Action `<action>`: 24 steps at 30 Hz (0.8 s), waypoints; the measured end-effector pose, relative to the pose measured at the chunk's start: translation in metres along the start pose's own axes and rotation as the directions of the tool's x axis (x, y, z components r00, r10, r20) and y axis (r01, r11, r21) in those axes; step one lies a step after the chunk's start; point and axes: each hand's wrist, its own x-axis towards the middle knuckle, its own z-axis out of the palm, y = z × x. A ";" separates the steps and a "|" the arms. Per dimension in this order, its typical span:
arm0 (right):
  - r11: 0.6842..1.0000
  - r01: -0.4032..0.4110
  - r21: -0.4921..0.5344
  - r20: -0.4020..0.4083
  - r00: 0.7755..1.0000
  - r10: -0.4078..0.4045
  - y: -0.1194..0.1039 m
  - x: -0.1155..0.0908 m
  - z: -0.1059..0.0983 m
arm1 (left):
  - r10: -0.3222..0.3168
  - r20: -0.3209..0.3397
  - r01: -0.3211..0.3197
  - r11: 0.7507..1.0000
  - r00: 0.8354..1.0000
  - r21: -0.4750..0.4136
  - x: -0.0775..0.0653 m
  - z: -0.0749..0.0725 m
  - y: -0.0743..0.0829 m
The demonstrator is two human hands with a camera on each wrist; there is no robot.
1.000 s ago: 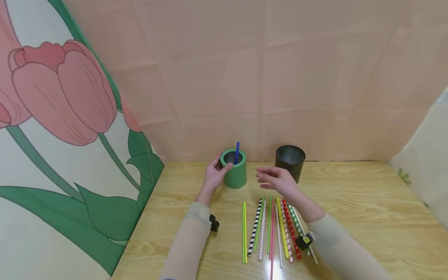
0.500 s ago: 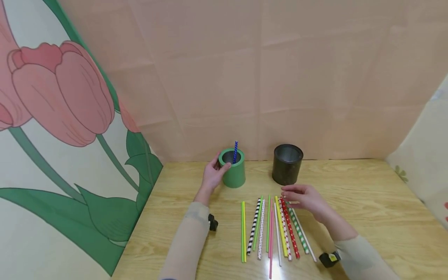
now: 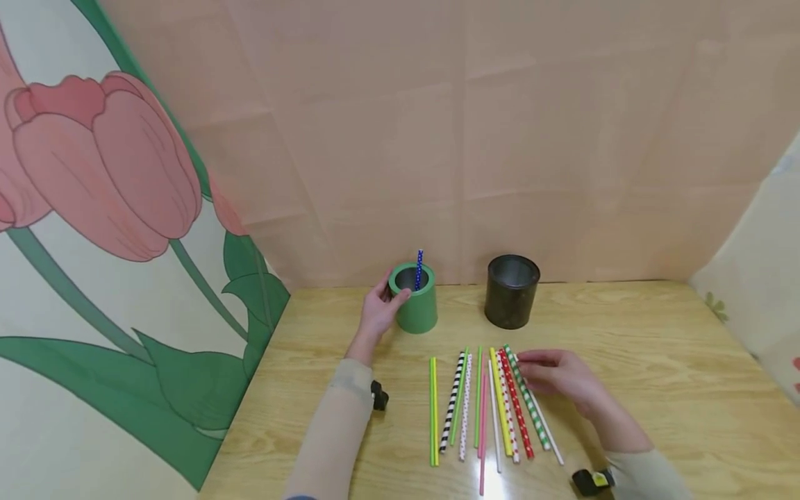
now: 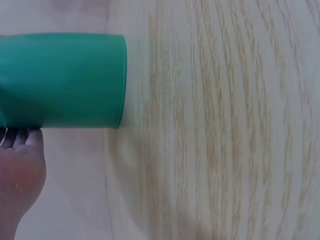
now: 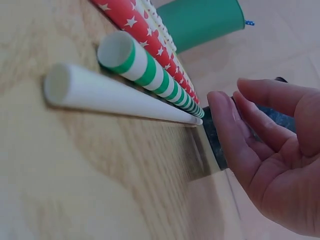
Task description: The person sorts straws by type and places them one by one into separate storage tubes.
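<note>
My left hand (image 3: 378,314) grips a green cup (image 3: 419,314) from its left side, thumb at the rim. A blue dotted paper straw (image 3: 419,269) leans upright inside that cup. In the left wrist view the cup's wall (image 4: 65,82) shows, with a few fingers below it. My right hand (image 3: 567,378) hovers at the far ends of a green-striped straw (image 3: 534,411) and a plain white straw (image 3: 553,436) on the table. The right wrist view shows its fingers bent slightly, with nothing held between thumb and fingers.
More straws lie side by side, among them a red starred one (image 3: 520,414), a yellow one (image 3: 501,410) and a black-striped one (image 3: 451,404). A black cup (image 3: 511,298) stands at the back, before a pink cloth wall (image 3: 462,160). Wooden table (image 3: 675,347) stretches rightward.
My right hand has come from the space between the two cups, moving right and toward me, to the far ends of the rightmost straws. The left hand stays on the green cup.
</note>
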 end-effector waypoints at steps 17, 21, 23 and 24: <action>1.000 -0.017 -0.003 0.063 0.998 0.017 0.003 0.001 -0.004 | 0.004 -0.008 -0.004 1.000 1.000 -0.010 0.004 0.000 -0.003; 0.997 -0.060 -0.040 0.052 0.997 0.062 0.001 0.001 -0.004 | 0.002 -0.007 -0.002 1.000 1.000 -0.008 0.004 -0.001 -0.003; 0.995 -0.076 -0.057 0.039 0.996 0.078 0.000 0.001 -0.004 | 0.005 -0.007 -0.005 1.000 1.000 -0.005 0.003 -0.001 -0.003; 0.995 -0.081 -0.063 0.034 0.996 0.083 0.000 0.001 -0.004 | 0.004 -0.008 -0.004 1.000 1.000 -0.001 0.003 0.000 -0.003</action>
